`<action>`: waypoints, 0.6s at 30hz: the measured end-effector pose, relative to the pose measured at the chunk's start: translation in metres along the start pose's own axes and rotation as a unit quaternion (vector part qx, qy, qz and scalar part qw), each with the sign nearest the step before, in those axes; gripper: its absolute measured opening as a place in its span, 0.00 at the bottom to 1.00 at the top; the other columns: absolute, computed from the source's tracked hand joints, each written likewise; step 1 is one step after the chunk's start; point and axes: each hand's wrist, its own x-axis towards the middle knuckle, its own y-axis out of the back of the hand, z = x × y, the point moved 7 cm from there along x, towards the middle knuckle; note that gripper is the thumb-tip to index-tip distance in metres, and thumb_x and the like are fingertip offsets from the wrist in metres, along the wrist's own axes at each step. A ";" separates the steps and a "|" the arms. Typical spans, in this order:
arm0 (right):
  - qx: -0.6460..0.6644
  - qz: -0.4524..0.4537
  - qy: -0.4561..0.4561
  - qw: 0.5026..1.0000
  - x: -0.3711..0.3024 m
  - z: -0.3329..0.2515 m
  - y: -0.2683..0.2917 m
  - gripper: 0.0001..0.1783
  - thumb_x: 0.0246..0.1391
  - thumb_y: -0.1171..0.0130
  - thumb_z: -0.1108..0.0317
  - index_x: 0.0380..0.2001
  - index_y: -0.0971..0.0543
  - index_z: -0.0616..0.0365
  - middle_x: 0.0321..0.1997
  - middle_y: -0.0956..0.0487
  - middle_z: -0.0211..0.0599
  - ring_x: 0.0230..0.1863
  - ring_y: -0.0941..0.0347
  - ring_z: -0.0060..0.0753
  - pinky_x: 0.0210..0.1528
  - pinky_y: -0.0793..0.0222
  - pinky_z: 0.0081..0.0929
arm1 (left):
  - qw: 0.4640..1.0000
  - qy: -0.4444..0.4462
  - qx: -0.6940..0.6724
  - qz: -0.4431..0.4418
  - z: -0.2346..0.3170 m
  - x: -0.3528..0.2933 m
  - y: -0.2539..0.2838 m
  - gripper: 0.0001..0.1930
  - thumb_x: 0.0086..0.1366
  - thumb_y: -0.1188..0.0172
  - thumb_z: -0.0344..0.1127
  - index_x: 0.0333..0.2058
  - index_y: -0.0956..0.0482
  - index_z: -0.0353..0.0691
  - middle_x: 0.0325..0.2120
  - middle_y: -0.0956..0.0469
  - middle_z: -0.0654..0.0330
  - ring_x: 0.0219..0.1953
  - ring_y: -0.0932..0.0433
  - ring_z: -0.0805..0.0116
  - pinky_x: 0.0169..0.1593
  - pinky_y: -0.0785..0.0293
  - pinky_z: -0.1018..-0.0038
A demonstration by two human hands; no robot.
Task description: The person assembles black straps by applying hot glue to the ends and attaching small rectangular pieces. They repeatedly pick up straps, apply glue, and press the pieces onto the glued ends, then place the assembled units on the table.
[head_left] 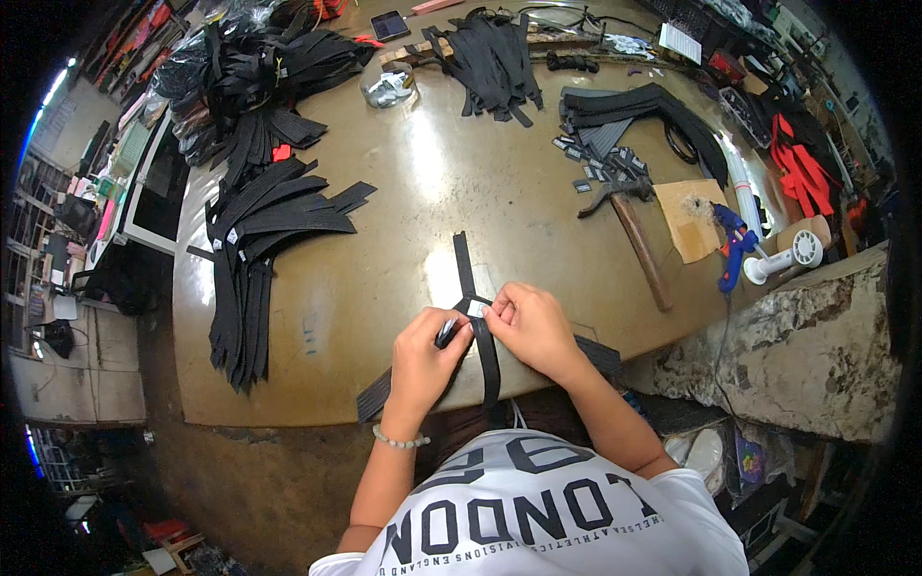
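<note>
Near the front edge of the table, a narrow black strap [463,261] runs away from me and its lower part [488,370] hangs toward my body. A small white label [475,308] lies on it where another black band crosses. My left hand [423,360] pinches the strap's left side, with a dark, pen-like object [446,333] tucked in its fingers. From the other side my right hand [531,326] pinches the strap at the label's right edge; its fingertips partly hide the label. Wide black webbing [376,396] lies beneath both forearms at the table edge.
Bundles of black straps [279,206] lie at left, with another bundle [488,62] at the far middle. On the right are a hammer [639,245], small dark metal-like pieces [600,163], cardboard [684,221], a blue glue gun [736,248] with a cord, and a white handheld fan [788,257].
</note>
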 end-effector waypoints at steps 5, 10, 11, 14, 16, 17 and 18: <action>-0.006 -0.037 -0.029 0.999 0.001 0.001 -0.002 0.10 0.50 0.36 0.67 0.24 0.25 0.60 0.27 0.23 0.41 0.27 0.24 0.43 0.31 0.29 0.38 | 0.997 0.059 0.054 0.007 -0.008 0.007 -0.003 0.07 0.55 0.33 0.30 0.31 0.21 0.34 0.28 0.20 0.52 0.30 0.21 0.57 0.37 0.26 0.68; -0.023 -0.019 0.046 0.999 -0.002 -0.019 0.008 0.09 0.48 0.36 0.70 0.33 0.23 0.60 0.34 0.26 0.43 0.33 0.24 0.46 0.36 0.28 0.38 | 0.993 0.082 0.079 0.016 -0.012 0.009 -0.004 0.09 0.54 0.32 0.32 0.30 0.23 0.34 0.28 0.21 0.49 0.30 0.21 0.53 0.37 0.26 0.67; -0.004 -0.021 0.081 0.997 -0.001 -0.026 0.010 0.11 0.48 0.37 0.71 0.36 0.22 0.59 0.35 0.26 0.43 0.34 0.24 0.47 0.37 0.27 0.38 | 0.993 0.080 0.087 0.019 -0.012 0.008 -0.003 0.10 0.54 0.32 0.32 0.30 0.23 0.35 0.28 0.21 0.49 0.30 0.21 0.52 0.36 0.27 0.66; 0.036 -0.081 0.158 0.984 0.015 -0.037 0.008 0.13 0.48 0.36 0.72 0.39 0.20 0.61 0.35 0.26 0.42 0.34 0.24 0.40 0.38 0.28 0.34 | 0.990 0.094 0.107 0.021 -0.011 0.002 -0.005 0.11 0.56 0.33 0.35 0.34 0.24 0.37 0.30 0.21 0.50 0.32 0.22 0.48 0.35 0.27 0.60; 0.034 -0.115 0.178 0.977 0.035 -0.035 0.003 0.11 0.48 0.37 0.75 0.37 0.19 0.62 0.34 0.25 0.43 0.34 0.23 0.38 0.37 0.27 0.33 | 0.988 0.083 0.127 0.025 -0.007 -0.002 -0.007 0.11 0.58 0.34 0.36 0.35 0.25 0.39 0.30 0.21 0.52 0.33 0.22 0.48 0.34 0.27 0.59; 0.022 -0.120 0.179 0.976 0.047 -0.031 0.001 0.10 0.48 0.40 0.77 0.36 0.20 0.63 0.33 0.24 0.44 0.34 0.22 0.40 0.37 0.25 0.33 | 0.987 0.078 0.137 0.029 -0.005 -0.004 -0.007 0.11 0.58 0.35 0.37 0.35 0.25 0.39 0.31 0.21 0.52 0.33 0.22 0.48 0.34 0.27 0.59; 0.004 -0.116 0.176 0.978 0.058 -0.026 -0.001 0.09 0.48 0.42 0.79 0.35 0.20 0.63 0.32 0.24 0.45 0.35 0.20 0.42 0.37 0.24 0.34 | 0.986 0.069 0.148 0.034 -0.003 -0.005 -0.007 0.11 0.59 0.35 0.37 0.36 0.25 0.40 0.31 0.21 0.53 0.32 0.22 0.48 0.34 0.27 0.59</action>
